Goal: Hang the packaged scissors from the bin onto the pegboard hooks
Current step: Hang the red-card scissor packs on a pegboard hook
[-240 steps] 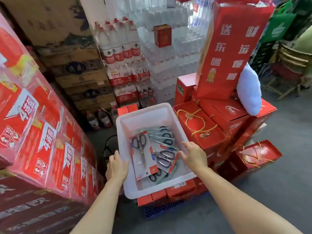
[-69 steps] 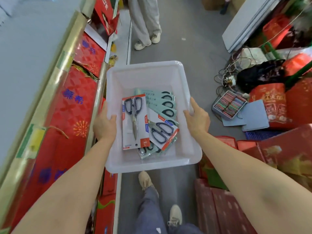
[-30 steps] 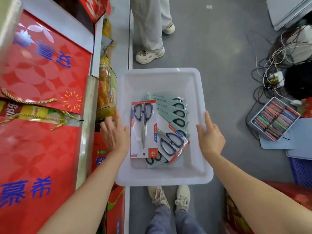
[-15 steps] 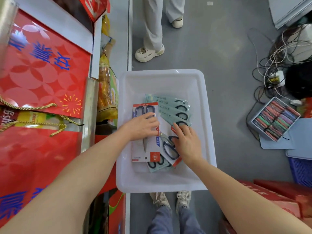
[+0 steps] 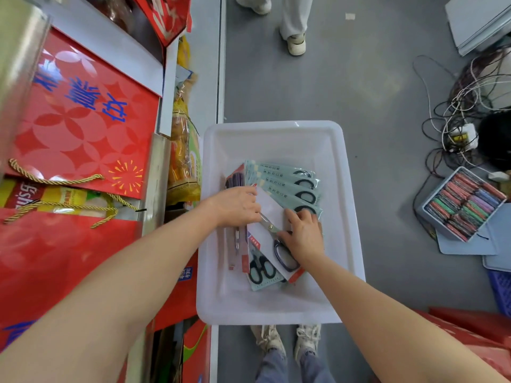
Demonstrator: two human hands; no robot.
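A white plastic bin [image 5: 348, 194] sits on the grey floor in front of my feet. Inside lie several packaged scissors: a fan of pale green cards [image 5: 284, 179] at the back and white cards with red trim nearer me. My left hand [image 5: 236, 205] grips the white-and-red scissors pack [image 5: 236, 244] and tilts it up on edge. My right hand [image 5: 302, 233] lies flat on another white scissors pack [image 5: 269, 217], fingers over its dark handles. No pegboard or hooks are in view.
Red gift boxes [image 5: 77, 125] and a shelf edge line the left side, with yellow snack bags [image 5: 184, 158] next to the bin. A person's legs [image 5: 294, 26] stand beyond it. To the right lie tangled cables [image 5: 456, 111] and a tray of coloured items [image 5: 464, 203].
The bin was carried from a stack of boxes and set on the floor. Both hands left its rim and went inside; the left now tips its pack up on edge.
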